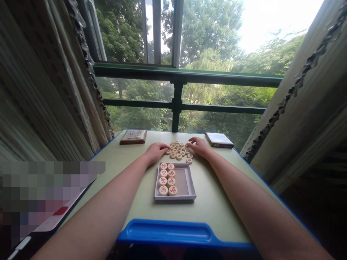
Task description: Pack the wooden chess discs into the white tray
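Red-marked round wooden discs (171, 181) form receding rows inside a white cardboard box (181, 182). Beyond it, the hands (156, 151) (200, 146) curve; grasp unclear.

Pale yellow-green across tabletop (114, 159); bright blue on moulded trough (168, 233). Greyish white on open box (175, 198). Light cream-wood on discs in it (163, 190), with red characters. Similar wood tone on loose pieces (179, 156), with dark marks. Deep green on railing (177, 94). Muted stripes on left curtain (54, 65).
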### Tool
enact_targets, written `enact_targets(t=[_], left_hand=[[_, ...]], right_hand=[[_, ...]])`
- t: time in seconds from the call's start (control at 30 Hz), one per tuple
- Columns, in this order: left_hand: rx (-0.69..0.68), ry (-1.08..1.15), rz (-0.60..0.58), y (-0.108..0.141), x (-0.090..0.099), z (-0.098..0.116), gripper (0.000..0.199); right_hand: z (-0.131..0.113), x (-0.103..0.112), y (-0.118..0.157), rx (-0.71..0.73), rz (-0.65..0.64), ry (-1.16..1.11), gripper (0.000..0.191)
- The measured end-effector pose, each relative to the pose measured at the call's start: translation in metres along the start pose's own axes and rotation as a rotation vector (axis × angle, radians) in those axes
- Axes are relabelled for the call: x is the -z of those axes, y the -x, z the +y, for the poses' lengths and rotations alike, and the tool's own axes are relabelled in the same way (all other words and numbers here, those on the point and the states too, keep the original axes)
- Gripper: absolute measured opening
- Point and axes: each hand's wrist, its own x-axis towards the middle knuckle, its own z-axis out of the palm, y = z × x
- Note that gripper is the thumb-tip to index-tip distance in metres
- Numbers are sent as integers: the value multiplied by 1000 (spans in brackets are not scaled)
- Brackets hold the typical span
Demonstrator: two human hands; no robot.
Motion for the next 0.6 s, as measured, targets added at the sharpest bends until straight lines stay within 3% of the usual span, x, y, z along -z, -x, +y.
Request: enact_targets(t=[0.2, 0.33, 0.6], left_hand=[[31, 9, 84, 0, 1, 1, 36], [5, -45, 30, 1, 3, 3, 35], [-7, 28, 56, -1, 1, 0, 32]], right_hand=[[-17, 0, 3, 200, 40, 8, 24], [-38, -7, 8, 314, -85, 5, 26], [-52, -15, 13, 341, -104, 68, 25]])
